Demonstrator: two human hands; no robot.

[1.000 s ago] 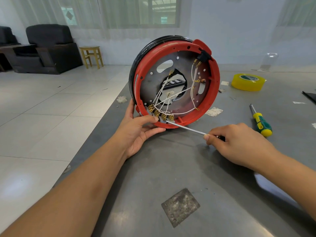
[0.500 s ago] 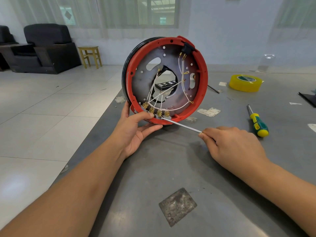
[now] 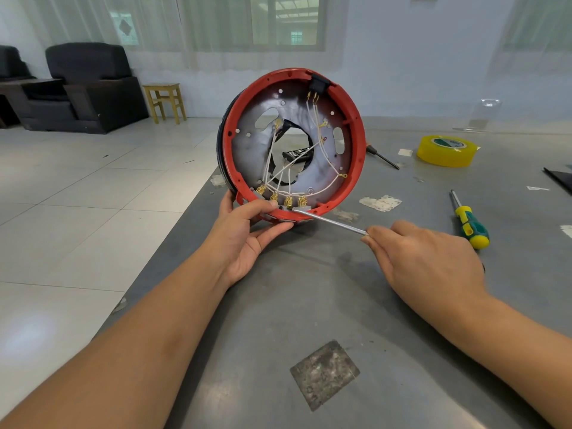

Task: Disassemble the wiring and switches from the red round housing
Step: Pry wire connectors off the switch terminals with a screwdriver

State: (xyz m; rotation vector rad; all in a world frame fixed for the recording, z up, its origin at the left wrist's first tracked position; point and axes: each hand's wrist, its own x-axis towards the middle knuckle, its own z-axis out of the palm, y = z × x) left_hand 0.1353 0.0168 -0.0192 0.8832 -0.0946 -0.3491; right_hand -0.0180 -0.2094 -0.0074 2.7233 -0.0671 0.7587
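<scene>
Red plastic housing [image 3: 356,168] is standing on edge at the near-left part of the grey table [image 3: 309,289], open side facing me. I'm bracing its bottom rim with my left hand [image 3: 244,233]: thumb pressing over the inner lip beside the terminals, fingers curling under the outside edge. Likely light and fairly stiff, but round, so it's wanting to roll; gripping low on the rim is looking like the right hold. Keeping off the thin white wires [image 3: 325,156], which are probably easy to tear at the crimps.

Inside, a dark metal plate with cut-outs is backing the ring. Four brass terminals [image 3: 280,198] are sitting in a row on a grey switch block at the bottom, wires fanning up from them. A black switch [image 3: 318,82] is sitting in the top rim with two more wires on it.

My right hand [image 3: 430,258] is pinching a thin metal shaft [image 3: 331,222], fingers closed round it, tip resting against the block just beside the rightmost terminal. Handle is hidden, so can't tell the tool type. Judging this as prying the block loose.

Further out: green-yellow screwdriver [image 3: 470,222] to the right, yellow tape roll [image 3: 444,150] beyond it, another tool behind the housing.
</scene>
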